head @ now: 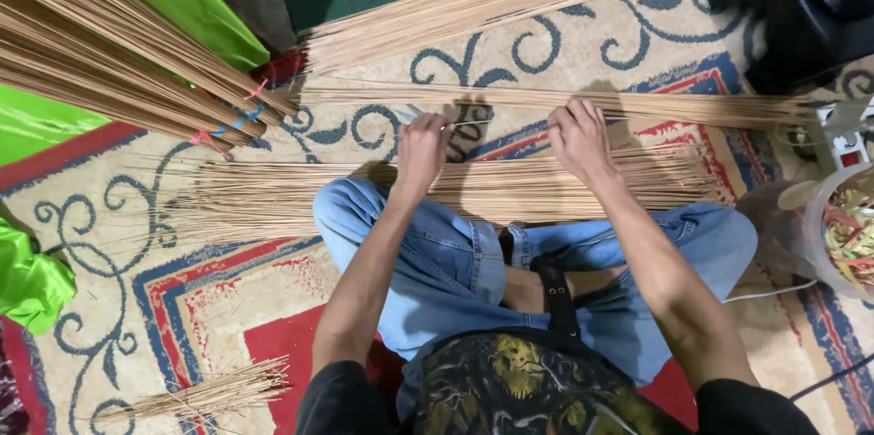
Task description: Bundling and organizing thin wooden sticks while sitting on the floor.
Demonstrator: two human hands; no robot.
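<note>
Hands, left hand [424, 146] and right hand [577, 136], pinch a few thin sticks [510, 99] just beyond the stick pile [455, 191] by the knees.

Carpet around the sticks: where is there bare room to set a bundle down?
Bare carpet lies beside the left knee, between the loose sticks and a small stick pile. Ahead of both hands, left hand and right hand, stick rows crowd it.

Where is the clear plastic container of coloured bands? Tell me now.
In the head view, the clear plastic container of coloured bands sits on the patterned carpet at the far right edge, beside the person's right knee and just below a white power strip.
</note>
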